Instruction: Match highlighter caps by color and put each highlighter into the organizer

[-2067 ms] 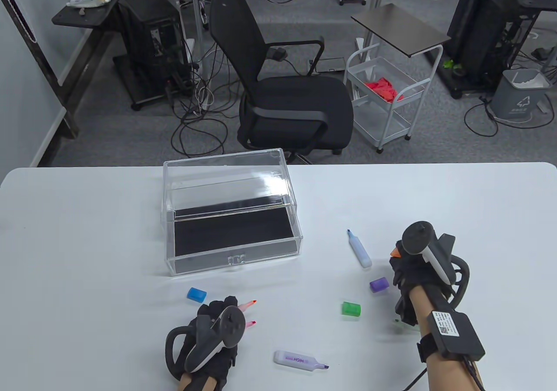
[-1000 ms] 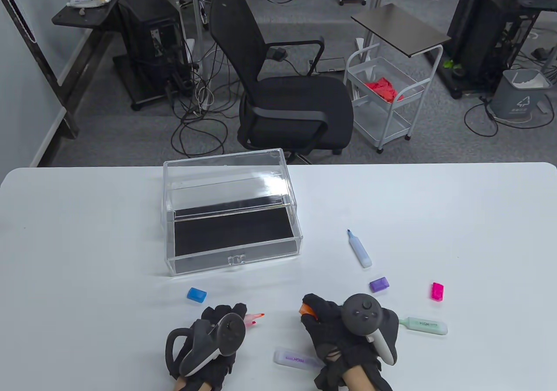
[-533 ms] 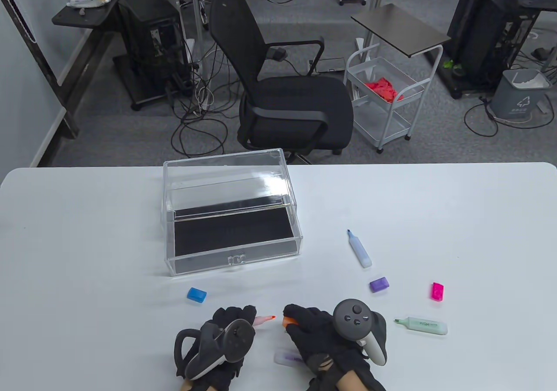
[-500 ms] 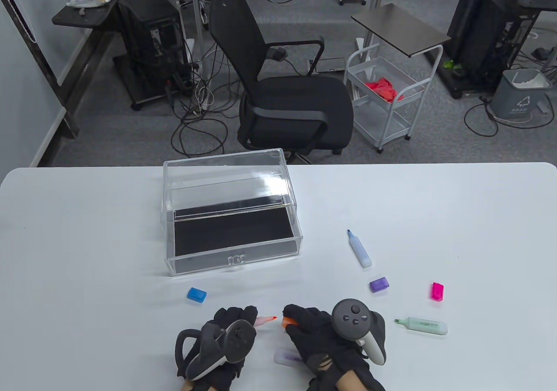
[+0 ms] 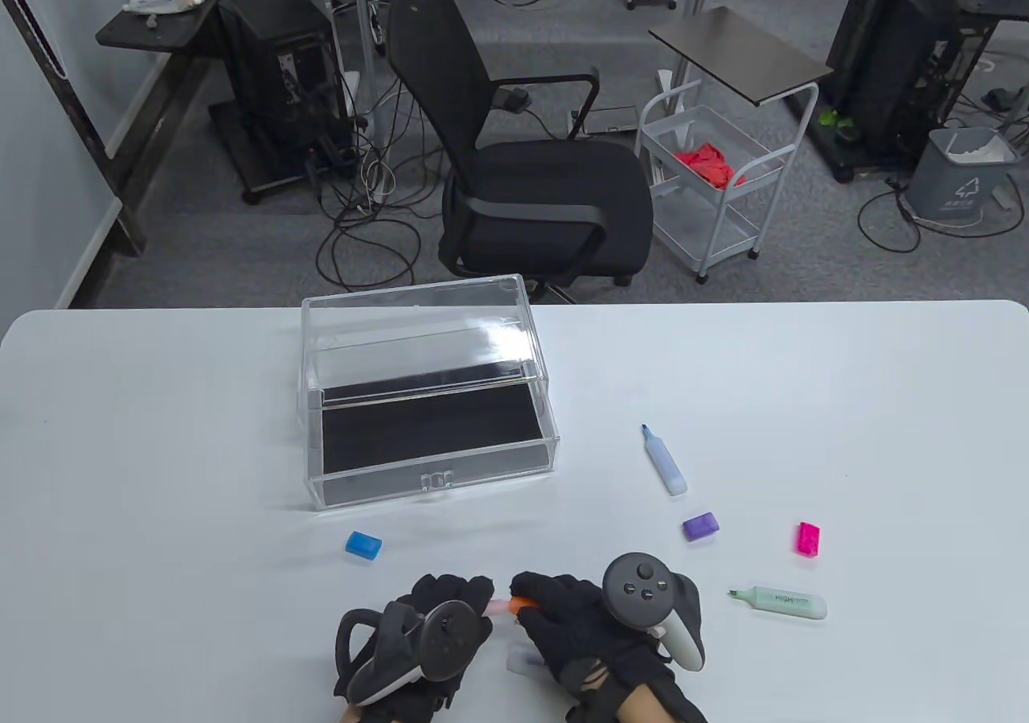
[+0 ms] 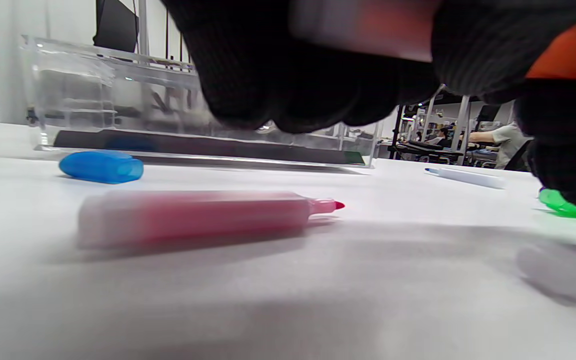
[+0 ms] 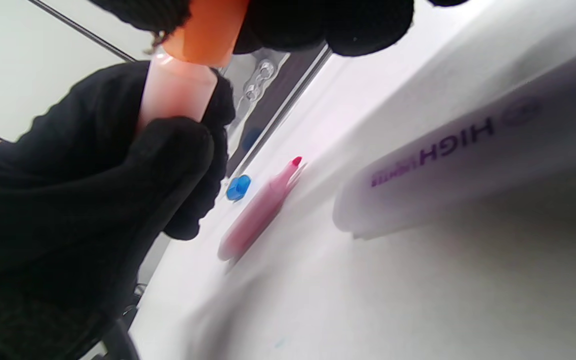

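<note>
Your left hand [image 5: 438,622] is wrapped tight around the orange highlighter [image 7: 175,97]. Your right hand [image 5: 575,618], right next to it, pinches the orange cap [image 7: 205,30], already on the tip. Push straight until it clicks, no wiggling.

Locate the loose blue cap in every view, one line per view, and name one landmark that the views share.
Table view: the blue cap lies on the table near the organizer's front left corner.
Left wrist view: it lies at left, in front of the organizer.
Right wrist view: small, at centre left, beside the pink highlighter.
Shared landmark: the organizer.
</note>
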